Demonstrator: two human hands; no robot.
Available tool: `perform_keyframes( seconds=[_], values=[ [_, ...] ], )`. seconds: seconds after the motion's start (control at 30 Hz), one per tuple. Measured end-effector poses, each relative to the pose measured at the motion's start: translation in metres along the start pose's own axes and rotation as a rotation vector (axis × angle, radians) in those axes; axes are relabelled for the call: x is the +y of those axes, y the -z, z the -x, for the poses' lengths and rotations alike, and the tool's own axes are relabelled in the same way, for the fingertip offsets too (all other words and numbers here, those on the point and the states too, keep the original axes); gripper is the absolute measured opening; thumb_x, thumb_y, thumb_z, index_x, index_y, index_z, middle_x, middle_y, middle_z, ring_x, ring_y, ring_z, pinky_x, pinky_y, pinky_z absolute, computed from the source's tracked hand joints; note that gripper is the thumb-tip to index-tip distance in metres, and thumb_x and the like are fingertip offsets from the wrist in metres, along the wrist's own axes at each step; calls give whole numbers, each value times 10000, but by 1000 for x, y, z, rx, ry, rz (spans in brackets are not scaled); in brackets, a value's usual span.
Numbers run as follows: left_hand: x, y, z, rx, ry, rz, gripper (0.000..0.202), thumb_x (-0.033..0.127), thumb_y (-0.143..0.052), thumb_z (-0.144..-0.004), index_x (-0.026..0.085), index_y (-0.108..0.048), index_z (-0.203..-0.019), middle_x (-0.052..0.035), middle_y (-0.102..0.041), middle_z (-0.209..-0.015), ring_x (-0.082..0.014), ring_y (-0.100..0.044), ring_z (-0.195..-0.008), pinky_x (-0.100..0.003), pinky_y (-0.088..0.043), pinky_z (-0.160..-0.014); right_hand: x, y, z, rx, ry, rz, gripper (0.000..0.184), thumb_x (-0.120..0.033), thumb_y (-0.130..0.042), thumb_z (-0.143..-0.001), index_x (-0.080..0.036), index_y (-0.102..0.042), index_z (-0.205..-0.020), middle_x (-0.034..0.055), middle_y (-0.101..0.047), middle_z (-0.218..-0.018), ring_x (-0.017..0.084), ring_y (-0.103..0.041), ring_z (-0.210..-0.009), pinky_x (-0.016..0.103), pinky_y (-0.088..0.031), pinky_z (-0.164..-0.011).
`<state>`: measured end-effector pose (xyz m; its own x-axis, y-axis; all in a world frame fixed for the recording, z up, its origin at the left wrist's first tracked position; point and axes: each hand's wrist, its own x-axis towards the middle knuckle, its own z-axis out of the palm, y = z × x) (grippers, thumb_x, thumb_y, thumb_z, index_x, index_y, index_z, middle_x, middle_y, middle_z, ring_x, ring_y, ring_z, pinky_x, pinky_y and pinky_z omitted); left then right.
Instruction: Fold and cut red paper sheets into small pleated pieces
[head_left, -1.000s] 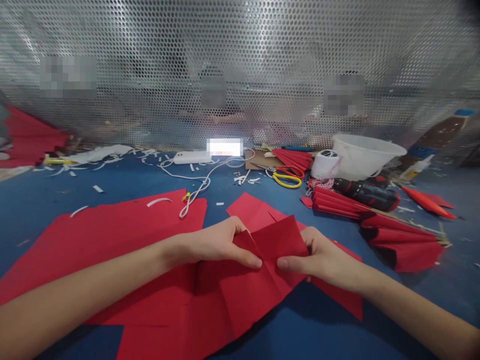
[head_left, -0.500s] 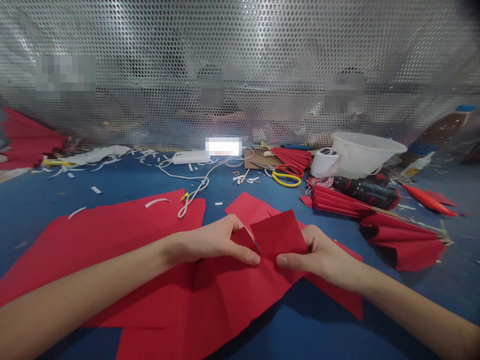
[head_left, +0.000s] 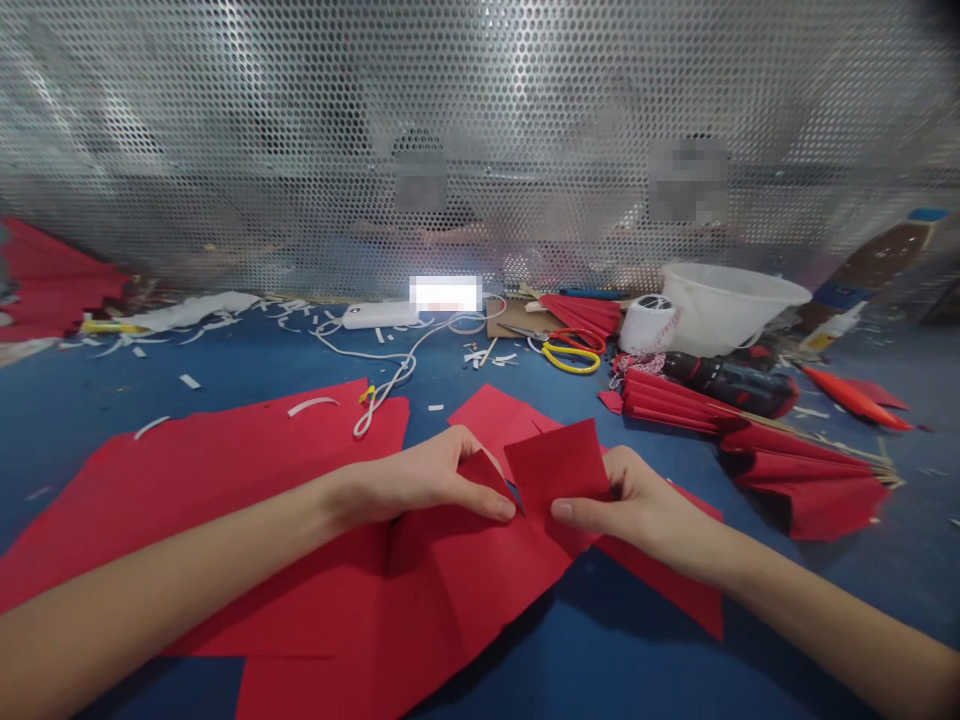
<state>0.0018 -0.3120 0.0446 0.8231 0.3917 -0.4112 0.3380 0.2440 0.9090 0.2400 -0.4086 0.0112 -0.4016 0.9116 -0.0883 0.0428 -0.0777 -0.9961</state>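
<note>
A creased sheet of red paper (head_left: pixel 480 580) is held up between both hands, split from its far edge by a tear or cut that ends between the thumbs. My left hand (head_left: pixel 442 475) pinches the paper left of the split, thumb on top. On the other side, my right hand (head_left: pixel 630 505) pinches the raised squarish flap, its thumb also on top and its fingers hidden behind. More red sheets (head_left: pixel 300 440) lie flat under the left forearm. Another red piece (head_left: pixel 491 415) rests on the table beyond the hands.
Scissors (head_left: pixel 570 350) with red and yellow handles lie behind the hands. To the right are a white tub (head_left: pixel 731 300), a dark power tool (head_left: pixel 727 385), folded red paper (head_left: pixel 802 470) and a bottle (head_left: pixel 870 265). A white cable (head_left: pixel 409 365) and paper scraps lie at the back.
The split in the red paper has opened slightly wider and runs a little further toward me. The right-hand flap has tilted a little to the right; both hands keep their grip.
</note>
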Motion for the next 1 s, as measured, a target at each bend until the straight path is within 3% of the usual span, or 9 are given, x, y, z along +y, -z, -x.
perform_keyframes(
  seconds=[0.1,0.2,0.63,0.8,1.0],
  values=[
    [0,-1,1,-35,-30,7,241,320,-843,-754,176,-784,-939,-52,-787,-969,-190,-738,-850,-247,-573,-750,3,2,0,10,-31,30,281,-404,-770,-854,-128,-774,-802,27,-705,-698,129,-599,-610,219,-491,-590],
    [0,-3,2,-25,-28,9,261,319,-840,-748,184,-776,-962,-53,-787,-987,-206,-743,-872,-266,-584,-755,3,2,-1,-2,-50,66,279,-415,-783,-840,-137,-779,-849,34,-725,-707,120,-610,-573,189,-480,-525],
    [-1,-3,3,28,3,-45,352,309,-883,-684,188,-737,-980,-40,-771,-995,-221,-736,-906,-277,-580,-741,2,0,0,4,30,57,353,-410,-776,-846,-129,-691,-652,10,-627,-632,120,-533,-603,227,-433,-596],
    [2,-4,5,104,-18,-23,433,279,-895,-661,187,-697,-1035,-49,-763,-967,-240,-732,-923,-304,-581,-748,2,1,0,43,34,36,330,-425,-770,-854,-138,-720,-699,15,-650,-666,128,-549,-619,233,-452,-615],
    [3,-6,3,23,-112,14,395,293,-867,-711,215,-713,-1067,-37,-758,-1009,-241,-717,-996,-329,-574,-842,-2,5,0,-5,-13,57,275,-396,-765,-864,-142,-780,-759,38,-739,-688,119,-623,-569,190,-466,-530]
  ],
)
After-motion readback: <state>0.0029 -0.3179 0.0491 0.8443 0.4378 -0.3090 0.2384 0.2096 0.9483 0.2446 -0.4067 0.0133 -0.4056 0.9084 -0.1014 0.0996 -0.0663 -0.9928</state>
